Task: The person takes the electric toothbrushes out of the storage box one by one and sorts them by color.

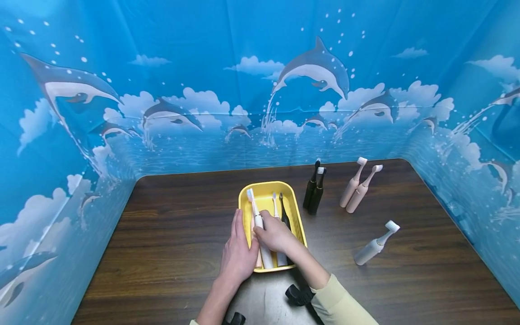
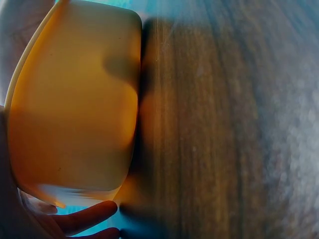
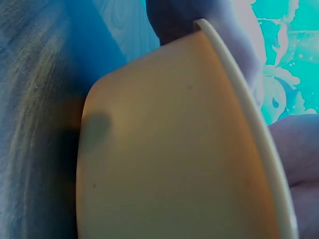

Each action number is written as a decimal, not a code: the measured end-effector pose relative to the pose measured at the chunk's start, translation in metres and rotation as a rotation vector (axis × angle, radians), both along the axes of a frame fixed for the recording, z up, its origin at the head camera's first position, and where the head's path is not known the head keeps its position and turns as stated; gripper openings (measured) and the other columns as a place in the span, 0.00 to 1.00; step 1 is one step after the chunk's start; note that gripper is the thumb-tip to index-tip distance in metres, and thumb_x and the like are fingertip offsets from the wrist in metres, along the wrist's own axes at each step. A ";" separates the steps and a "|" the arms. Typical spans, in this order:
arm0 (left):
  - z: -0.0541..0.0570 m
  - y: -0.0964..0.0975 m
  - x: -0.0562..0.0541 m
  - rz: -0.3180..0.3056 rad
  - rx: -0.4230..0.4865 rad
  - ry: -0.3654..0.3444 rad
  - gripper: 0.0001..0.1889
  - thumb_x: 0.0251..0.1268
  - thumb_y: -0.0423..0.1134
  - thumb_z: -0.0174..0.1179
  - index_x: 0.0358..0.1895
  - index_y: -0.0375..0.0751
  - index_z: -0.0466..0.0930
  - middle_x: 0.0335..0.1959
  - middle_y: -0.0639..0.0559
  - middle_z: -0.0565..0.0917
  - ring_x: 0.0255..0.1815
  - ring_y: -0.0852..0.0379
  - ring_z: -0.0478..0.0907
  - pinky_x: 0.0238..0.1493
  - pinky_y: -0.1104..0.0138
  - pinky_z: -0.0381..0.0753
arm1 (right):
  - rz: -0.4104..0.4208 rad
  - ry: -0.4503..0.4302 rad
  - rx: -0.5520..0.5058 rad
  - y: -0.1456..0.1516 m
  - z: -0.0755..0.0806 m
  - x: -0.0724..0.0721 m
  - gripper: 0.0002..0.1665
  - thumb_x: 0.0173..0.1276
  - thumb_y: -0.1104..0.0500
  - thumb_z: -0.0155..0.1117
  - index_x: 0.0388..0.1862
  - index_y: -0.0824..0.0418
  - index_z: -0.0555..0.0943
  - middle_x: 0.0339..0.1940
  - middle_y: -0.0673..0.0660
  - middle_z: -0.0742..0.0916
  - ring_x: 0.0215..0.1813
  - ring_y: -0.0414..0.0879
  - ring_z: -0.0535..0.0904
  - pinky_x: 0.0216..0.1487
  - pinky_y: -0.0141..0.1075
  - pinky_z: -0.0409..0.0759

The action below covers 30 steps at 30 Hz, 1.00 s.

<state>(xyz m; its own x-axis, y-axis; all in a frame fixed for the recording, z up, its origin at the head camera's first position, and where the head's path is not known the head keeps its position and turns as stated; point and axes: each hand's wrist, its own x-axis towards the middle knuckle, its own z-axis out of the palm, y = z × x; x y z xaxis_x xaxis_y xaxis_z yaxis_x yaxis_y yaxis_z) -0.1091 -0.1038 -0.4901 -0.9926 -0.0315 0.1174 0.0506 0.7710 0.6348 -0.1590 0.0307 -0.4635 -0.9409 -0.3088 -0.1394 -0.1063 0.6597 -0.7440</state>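
Note:
A yellow tray (image 1: 298, 212) on the table holds electric toothbrushes lying lengthwise. With thumb and fingers my right hand (image 1: 278, 234) grips a white toothbrush (image 1: 266, 253) on the tray's left side, its bristle head towards the far end. My left hand (image 1: 240, 255) rests along the tray's left rim, its fingers straight outside and its thumb over the edge. Beside the held brush lies a pink toothbrush (image 1: 258, 261), mostly covered. Right of it are another white toothbrush (image 1: 276, 205) and a black toothbrush (image 1: 283, 212), partly hidden by my right hand. Both wrist views mostly show the tray's outer wall (image 2: 75, 109).
Two black toothbrushes (image 1: 313, 192) stand right of the tray, with two pink toothbrushes (image 1: 357, 192) farther right. A light grey toothbrush (image 1: 369, 250) stands nearer on the right. A blue dolphin-print curtain (image 1: 203, 54) surrounds the brown wooden table (image 1: 174, 239).

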 end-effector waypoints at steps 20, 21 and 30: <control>-0.004 0.002 0.000 -0.009 -0.013 -0.005 0.44 0.68 0.39 0.61 0.82 0.36 0.47 0.83 0.43 0.54 0.43 0.37 0.82 0.50 0.43 0.78 | -0.020 0.061 -0.355 0.042 0.019 0.029 0.26 0.76 0.65 0.60 0.70 0.68 0.69 0.45 0.60 0.84 0.37 0.46 0.83 0.32 0.37 0.84; -0.004 0.002 0.000 -0.011 -0.012 -0.009 0.44 0.68 0.39 0.61 0.82 0.37 0.47 0.83 0.43 0.53 0.43 0.38 0.81 0.50 0.43 0.78 | -0.029 0.060 -0.378 0.045 0.023 0.031 0.26 0.76 0.66 0.61 0.70 0.68 0.69 0.44 0.60 0.85 0.37 0.47 0.83 0.32 0.37 0.84; -0.002 0.000 -0.001 -0.005 0.002 -0.016 0.43 0.69 0.39 0.60 0.82 0.38 0.47 0.83 0.43 0.52 0.48 0.38 0.81 0.53 0.43 0.78 | -0.148 0.181 -0.453 0.070 0.055 0.045 0.26 0.72 0.68 0.65 0.68 0.63 0.73 0.46 0.61 0.86 0.45 0.53 0.86 0.36 0.41 0.86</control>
<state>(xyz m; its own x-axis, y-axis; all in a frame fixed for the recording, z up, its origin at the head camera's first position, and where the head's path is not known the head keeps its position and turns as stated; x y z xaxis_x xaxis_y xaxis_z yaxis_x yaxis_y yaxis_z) -0.1100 -0.1033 -0.4919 -0.9945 -0.0264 0.1010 0.0443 0.7696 0.6370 -0.1139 0.1005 -0.4085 -0.9758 -0.1618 0.1471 -0.1897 0.2924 -0.9373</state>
